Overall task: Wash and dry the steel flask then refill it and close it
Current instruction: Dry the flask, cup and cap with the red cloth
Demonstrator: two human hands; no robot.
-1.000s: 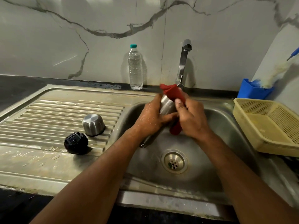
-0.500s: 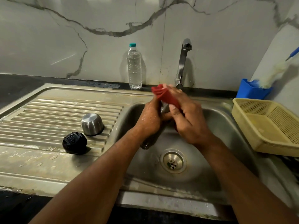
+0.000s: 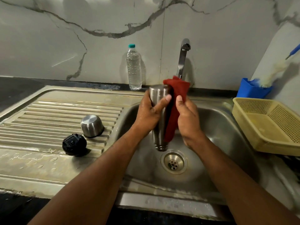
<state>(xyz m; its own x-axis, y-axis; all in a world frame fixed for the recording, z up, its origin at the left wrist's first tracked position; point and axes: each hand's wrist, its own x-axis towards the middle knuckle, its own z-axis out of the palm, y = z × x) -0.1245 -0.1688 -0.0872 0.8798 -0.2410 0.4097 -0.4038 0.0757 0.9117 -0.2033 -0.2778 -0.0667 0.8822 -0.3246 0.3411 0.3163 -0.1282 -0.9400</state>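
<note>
Gripping the steel flask (image 3: pixel 159 114) upside down over the sink (image 3: pixel 224 120), a person wipes it with a red cloth (image 3: pixel 176 103). The left hand (image 3: pixel 150 114) curls round the flask's upper body, thumb across the front, while the narrow mouth end points down, just above the drain (image 3: pixel 174 162). The right hand (image 3: pixel 188 117) sits on the flask's right side, fingers and thumb closed on the cloth, pressing it against the steel; the cloth drapes from the flask's upturned base down along its side. The flask stands between the two hands, near upright. Behind them rise the tap (image 3: pixel 183 57) and a clear water bottle (image 3: pixel 134 67) with a teal top, set against the marble wall. On the ribbed, wet drainboard (image 3: pixel 48 114) to the left lie a steel cup (image 3: pixel 92 125), mouth down, and just beside it a black stopper (image 3: pixel 74 144). A yellow basket (image 3: pixel 267 125) stands at the right of the sink, with a blue holder (image 3: pixel 253 90) behind it.
</note>
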